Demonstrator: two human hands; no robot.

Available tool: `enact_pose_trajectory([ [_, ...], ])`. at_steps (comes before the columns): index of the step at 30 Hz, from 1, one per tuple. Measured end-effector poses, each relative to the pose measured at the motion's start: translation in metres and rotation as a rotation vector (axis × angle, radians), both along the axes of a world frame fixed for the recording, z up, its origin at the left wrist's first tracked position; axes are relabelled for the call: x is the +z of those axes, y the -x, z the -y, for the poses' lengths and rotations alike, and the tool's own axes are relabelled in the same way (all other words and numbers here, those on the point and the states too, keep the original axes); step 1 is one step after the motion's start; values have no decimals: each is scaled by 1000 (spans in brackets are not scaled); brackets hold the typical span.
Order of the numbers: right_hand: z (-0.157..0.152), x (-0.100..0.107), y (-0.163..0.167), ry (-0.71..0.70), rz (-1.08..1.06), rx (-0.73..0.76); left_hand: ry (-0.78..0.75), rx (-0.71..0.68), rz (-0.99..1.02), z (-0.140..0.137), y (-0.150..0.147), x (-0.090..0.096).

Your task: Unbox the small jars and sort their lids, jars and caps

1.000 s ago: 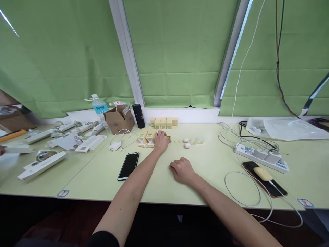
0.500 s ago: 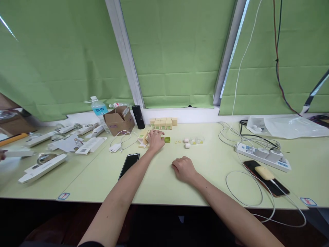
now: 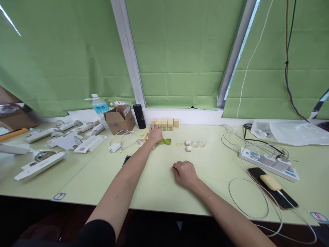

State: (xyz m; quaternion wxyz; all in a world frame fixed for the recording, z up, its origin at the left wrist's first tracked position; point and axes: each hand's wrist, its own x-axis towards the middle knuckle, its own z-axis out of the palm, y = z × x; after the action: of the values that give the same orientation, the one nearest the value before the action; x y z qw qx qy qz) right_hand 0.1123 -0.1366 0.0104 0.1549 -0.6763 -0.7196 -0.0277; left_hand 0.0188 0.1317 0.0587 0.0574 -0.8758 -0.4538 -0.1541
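My left hand reaches across the table to the left end of a row of small cream boxes. Its fingers are somewhat apart at the front of the row, and no box is visibly lifted. Just right of this hand lie two small green trays; beside the hand, on its left, is an opened cream box, partly covered. My right hand rests on the tabletop, fingers curled in, with nothing visible in it. Beyond it are tiny yellowish pieces, two white cylindrical pieces and clear containers.
A dark phone lies under my left forearm. Behind are a black cylinder, a cardboard box and a water bottle. A power strip, cables and a second phone occupy the right; white cartons the left.
My left hand has moved farther back, from beside the green tray to the row of boxes, uncovering a second green tray. My right hand stays curled on the table. The view has shifted slightly.
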Motion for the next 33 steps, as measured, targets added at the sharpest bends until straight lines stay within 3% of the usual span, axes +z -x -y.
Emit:
enact_pose_trajectory([
  [11,0,2,3,-16,-29,63,-19,-58,-69,-26,-63,-9],
  [21,-2,13,3,9,-13,106,-39,-129,-39,-44,-83,-13],
  [28,-3,6,-4,-33,-28,68,-67,-133,41,-23,-80,-3],
  [33,-3,8,-18,-113,-129,-40,-9,-218,422,16,-63,7],
])
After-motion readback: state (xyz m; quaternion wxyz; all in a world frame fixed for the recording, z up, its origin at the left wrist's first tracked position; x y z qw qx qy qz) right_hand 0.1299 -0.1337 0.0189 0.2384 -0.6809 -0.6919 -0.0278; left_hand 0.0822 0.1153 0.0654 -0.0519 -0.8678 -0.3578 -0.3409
